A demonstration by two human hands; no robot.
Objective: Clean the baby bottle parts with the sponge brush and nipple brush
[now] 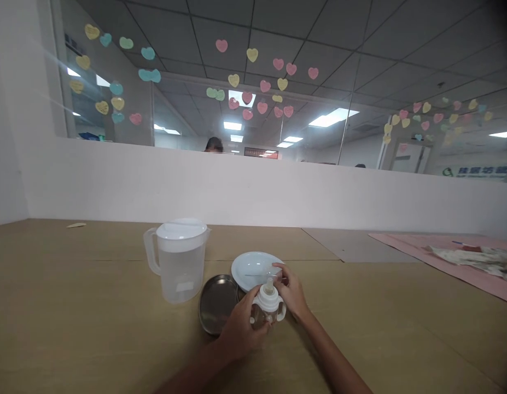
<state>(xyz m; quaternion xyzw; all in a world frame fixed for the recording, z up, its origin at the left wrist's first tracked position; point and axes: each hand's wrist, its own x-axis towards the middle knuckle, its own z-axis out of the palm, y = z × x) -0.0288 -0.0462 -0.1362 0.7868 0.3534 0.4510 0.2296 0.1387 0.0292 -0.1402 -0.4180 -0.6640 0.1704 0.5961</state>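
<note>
A small clear baby bottle (269,301) with a white collar, two white side handles and a pale nipple stands upright in the middle. My left hand (240,328) is closed around its left side and lower body. Just behind the nipple, my right hand (292,290) grips a clear bottle cap (273,272), held apart from the bottle. Beyond both hands lies a white plate (247,266), partly hidden by them. An oval metal tray (216,306) sits left of the bottle, next to my left hand.
A translucent lidded pitcher (181,268) stands at the left of the tan table (93,317). A pink cloth (425,246) with crumpled fabric (470,258) lies far right. Behind rises a white wall (245,189) topped by glass with heart-shaped notes; a person's head (214,144) shows beyond.
</note>
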